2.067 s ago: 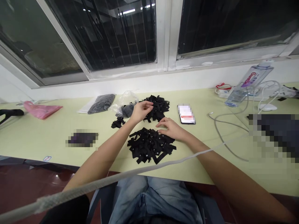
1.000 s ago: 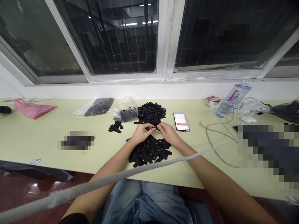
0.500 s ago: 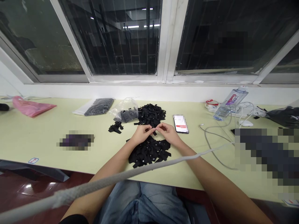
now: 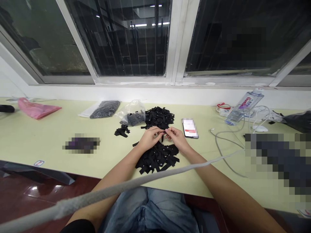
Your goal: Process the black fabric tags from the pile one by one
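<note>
My left hand point(image 4: 150, 137) and my right hand point(image 4: 176, 137) meet fingertip to fingertip over the table, between two heaps of black fabric strips. Both are pinched closed on a short black fabric strip point(image 4: 162, 138), whose lower end hangs below the fingers; most of it is hidden. Just in front of my hands lies the near heap of black strips point(image 4: 157, 157), dotted with small shiny spots. Beyond them is the far heap point(image 4: 159, 117). A clear plastic bag point(image 4: 133, 113) with dark pieces inside touches the far heap's left side, and a few loose strips point(image 4: 121, 131) lie by it.
A phone point(image 4: 190, 128) lies right of my hands. Farther right are a tilted clear bottle point(image 4: 245, 105), cables point(image 4: 216, 147) and a black bag point(image 4: 300, 120). A filled grey bag point(image 4: 105, 109) and a pink bag point(image 4: 37, 108) lie left. A pale cord point(image 4: 136, 183) crosses above my forearms.
The view has shifted slightly. My fingers have changed their pinch a little, and the strip's end now hangs below them. The heaps look the same.
</note>
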A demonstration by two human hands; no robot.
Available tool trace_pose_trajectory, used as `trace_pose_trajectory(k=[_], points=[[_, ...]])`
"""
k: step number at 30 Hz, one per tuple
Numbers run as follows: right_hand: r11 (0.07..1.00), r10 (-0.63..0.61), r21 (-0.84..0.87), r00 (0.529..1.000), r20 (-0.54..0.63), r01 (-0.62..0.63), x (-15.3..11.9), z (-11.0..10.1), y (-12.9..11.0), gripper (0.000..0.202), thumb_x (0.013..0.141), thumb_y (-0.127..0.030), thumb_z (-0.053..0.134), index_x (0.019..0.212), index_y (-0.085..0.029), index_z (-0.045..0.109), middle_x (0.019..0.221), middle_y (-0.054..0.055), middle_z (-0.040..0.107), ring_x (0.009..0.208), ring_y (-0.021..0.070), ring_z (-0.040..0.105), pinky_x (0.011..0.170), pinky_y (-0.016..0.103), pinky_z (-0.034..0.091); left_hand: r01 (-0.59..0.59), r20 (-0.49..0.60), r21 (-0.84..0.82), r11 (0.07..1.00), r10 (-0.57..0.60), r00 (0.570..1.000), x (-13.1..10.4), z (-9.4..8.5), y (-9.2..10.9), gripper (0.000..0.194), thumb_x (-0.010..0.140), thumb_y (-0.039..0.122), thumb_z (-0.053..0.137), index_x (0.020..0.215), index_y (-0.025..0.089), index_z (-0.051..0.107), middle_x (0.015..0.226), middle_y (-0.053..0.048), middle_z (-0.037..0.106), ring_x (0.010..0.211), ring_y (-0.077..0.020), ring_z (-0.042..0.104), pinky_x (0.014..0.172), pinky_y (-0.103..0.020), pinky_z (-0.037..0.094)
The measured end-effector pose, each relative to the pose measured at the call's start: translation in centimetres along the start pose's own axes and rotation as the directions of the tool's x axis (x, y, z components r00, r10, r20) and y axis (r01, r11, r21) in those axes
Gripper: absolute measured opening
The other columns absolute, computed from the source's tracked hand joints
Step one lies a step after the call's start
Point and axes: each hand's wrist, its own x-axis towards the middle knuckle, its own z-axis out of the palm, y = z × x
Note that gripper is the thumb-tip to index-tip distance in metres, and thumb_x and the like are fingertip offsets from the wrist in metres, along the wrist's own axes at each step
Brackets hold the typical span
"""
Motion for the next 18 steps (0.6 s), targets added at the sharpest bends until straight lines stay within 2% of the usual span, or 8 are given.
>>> trace_pose_trajectory(k=[6,9,14,18], points=[[0.998,0.007,0.066,0.998,-0.069,-0.002,-0.19,0.5,-0.43,0.041,0.085,-0.06,0.061,0.082,-0.019,0.059,0.079,0.003,0.067,0.067,0.0133,0.059,0.064,0.026,0.048,0.08,-0.013,-0.041,0.996,-0.081,0.997,0.04,0.21,-0.05,0.021,0.095,0.029,0.056,0.1,0.019,0.074,0.094,-0.006,0.072,0.083,-0.0165,0.065,0.069,-0.026,0.05],[0.995,-0.004,0.099,0.996,-0.085,0.013,-0.22,0.72,-0.59,0.038,0.085,-0.058,0.061,0.093,-0.021,0.056,0.082,0.003,0.069,0.069,0.0142,0.061,0.062,0.026,0.049,0.105,-0.029,-0.05,0.993,-0.106,0.994,0.02,0.27,-0.06,0.021,0.094,0.031,0.057,0.094,0.019,0.074,0.089,-0.005,0.072,0.078,-0.0156,0.064,0.065,-0.025,0.048],[0.987,-0.146,-0.078,0.981,-0.125,0.137,-0.47,0.92,-0.51,0.043,0.084,-0.051,0.065,0.112,-0.023,0.05,0.088,0.003,0.068,0.078,0.0172,0.066,0.068,0.029,0.052,0.159,-0.073,-0.062,0.985,-0.164,0.984,0.06,0.44,-0.28,0.022,0.091,0.034,0.06,0.084,0.018,0.073,0.08,-0.004,0.071,0.071,-0.015,0.063,0.062,-0.025,0.048],[0.949,-0.249,-0.227,0.962,-0.113,0.219,-0.89,1.06,-0.68,0.029,0.086,-0.041,0.064,0.105,-0.022,0.053,0.093,0.005,0.069,0.08,0.0171,0.065,0.071,0.029,0.052,0.158,-0.075,-0.048,0.986,-0.161,0.984,-0.01,0.62,-0.46,0.019,0.09,0.03,0.06,0.085,0.017,0.072,0.081,-0.004,0.071,0.073,-0.015,0.063,0.062,-0.025,0.047]])
